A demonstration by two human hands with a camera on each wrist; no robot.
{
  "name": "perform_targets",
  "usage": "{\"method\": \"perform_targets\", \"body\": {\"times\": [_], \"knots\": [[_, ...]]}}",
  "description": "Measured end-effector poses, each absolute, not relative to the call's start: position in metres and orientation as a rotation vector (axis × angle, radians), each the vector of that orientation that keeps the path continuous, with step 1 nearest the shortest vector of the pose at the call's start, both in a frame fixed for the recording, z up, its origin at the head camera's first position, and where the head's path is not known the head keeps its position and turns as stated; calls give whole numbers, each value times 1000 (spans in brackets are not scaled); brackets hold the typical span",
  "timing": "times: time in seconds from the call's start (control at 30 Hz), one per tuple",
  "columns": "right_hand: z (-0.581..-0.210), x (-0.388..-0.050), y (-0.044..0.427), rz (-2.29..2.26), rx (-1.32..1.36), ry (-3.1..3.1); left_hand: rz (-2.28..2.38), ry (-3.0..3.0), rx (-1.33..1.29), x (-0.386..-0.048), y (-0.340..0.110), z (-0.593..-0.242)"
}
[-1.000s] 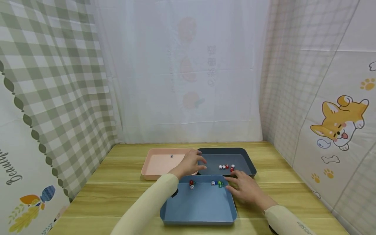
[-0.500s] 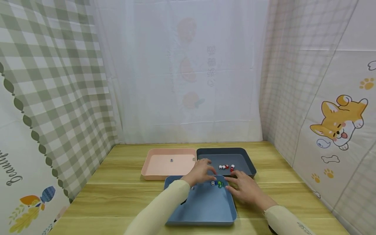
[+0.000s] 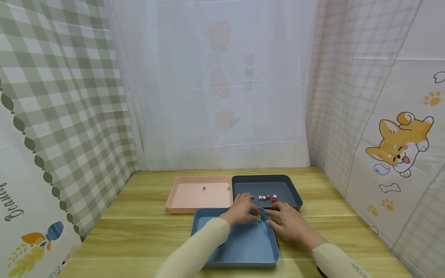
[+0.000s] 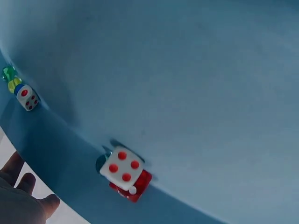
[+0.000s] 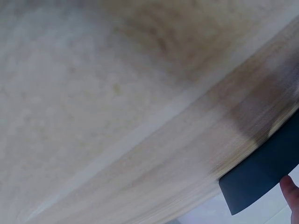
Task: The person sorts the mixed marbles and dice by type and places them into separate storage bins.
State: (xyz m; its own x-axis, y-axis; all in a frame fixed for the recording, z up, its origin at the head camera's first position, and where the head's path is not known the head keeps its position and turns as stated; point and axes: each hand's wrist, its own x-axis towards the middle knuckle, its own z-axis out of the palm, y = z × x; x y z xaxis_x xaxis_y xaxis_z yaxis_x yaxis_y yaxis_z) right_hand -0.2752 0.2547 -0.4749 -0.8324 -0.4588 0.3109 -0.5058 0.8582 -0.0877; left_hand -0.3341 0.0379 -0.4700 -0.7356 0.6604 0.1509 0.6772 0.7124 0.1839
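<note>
My left hand (image 3: 242, 210) reaches over the far side of a blue tray (image 3: 243, 251), fingers loosely bent, nothing seen between them. Close to its fingertips lie green dice (image 3: 260, 219). In the left wrist view, a row holds a white die (image 4: 27, 98), a blue one, a yellow one (image 4: 14, 85) and a green one (image 4: 8, 72). Nearer lies another white die (image 4: 122, 167) against a red die (image 4: 136, 189), with a dark teal piece half hidden behind. My right hand (image 3: 290, 222) rests by the tray's far right corner, fingers spread towards its rim.
A pink tray (image 3: 180, 210) at back left holds two tiny pale pieces (image 3: 204, 188). Beside it, a dark tray (image 3: 267, 178) carries several white and red dice (image 3: 267, 197). Curtains (image 3: 222, 158) bound the wooden table (image 3: 139, 224).
My left hand has moved from the pink tray's right edge rightward and nearer, over the blue tray to the green dice. A second small piece shows in the pink tray. My right hand stays put.
</note>
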Motion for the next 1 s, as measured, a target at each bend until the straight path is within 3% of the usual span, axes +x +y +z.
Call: {"method": "perform_targets", "body": {"times": [1.0], "knots": [[-474, -273, 254, 248, 720, -2762, -264, -2853, -1096, -334, 44, -479]]}}
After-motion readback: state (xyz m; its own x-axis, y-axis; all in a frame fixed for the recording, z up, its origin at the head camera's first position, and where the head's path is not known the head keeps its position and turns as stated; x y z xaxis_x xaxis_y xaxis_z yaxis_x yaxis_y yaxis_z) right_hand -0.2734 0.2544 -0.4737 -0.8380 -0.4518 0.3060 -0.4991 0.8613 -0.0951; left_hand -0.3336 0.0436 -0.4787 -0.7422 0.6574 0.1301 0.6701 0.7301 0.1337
